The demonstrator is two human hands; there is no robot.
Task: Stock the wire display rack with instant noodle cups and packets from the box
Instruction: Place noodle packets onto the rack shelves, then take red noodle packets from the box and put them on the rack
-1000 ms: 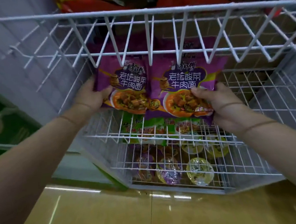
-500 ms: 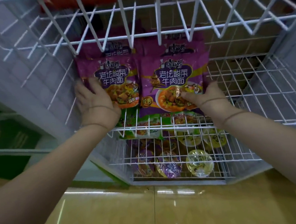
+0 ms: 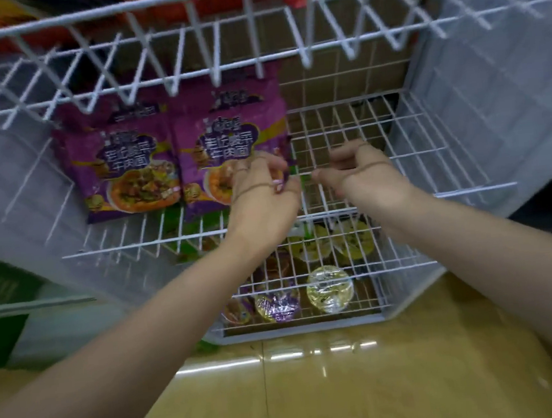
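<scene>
**Operator:** Purple foil first. Two rows of purple noodle packets point(image 3: 175, 161) stand upright on the left half of the middle wire shelf point(image 3: 380, 151), side by side, more tucked behind each front one. Right half of that shelf is bare grid.

**Observer:** Hands?

**Operator:** My left hand point(image 3: 263, 193) sits at the right edge of the right-hand row, fingers curled, seeming to pinch the packet's lower corner. Motion blur there, so I hold that loosely. My right hand point(image 3: 358, 170) is just beside it over the bare grid, fingers curled inward; whether it pinches a wire or nothing, I cannot tell. No packet in it.

**Observer:** Lower levels?

**Operator:** Green packets point(image 3: 198, 223) lie under the purple ones, seen through the mesh. Below, in the bottom basket point(image 3: 299, 324), noodle cups point(image 3: 329, 288) sit lid-up: yellow ones to the right, purple ones point(image 3: 277, 304) to the left. Top basket point(image 3: 250, 29) carries red and orange packs, mostly cut off by the frame.

**Observer:** Progress?

**Operator:** My judgement: well under way. Cups placed, green stock placed, purple rows being squared up. Remaining, as far as I can read it, is the open right side of the middle shelf. The box is not in view, so what stock is left to bring I cannot say.
</scene>
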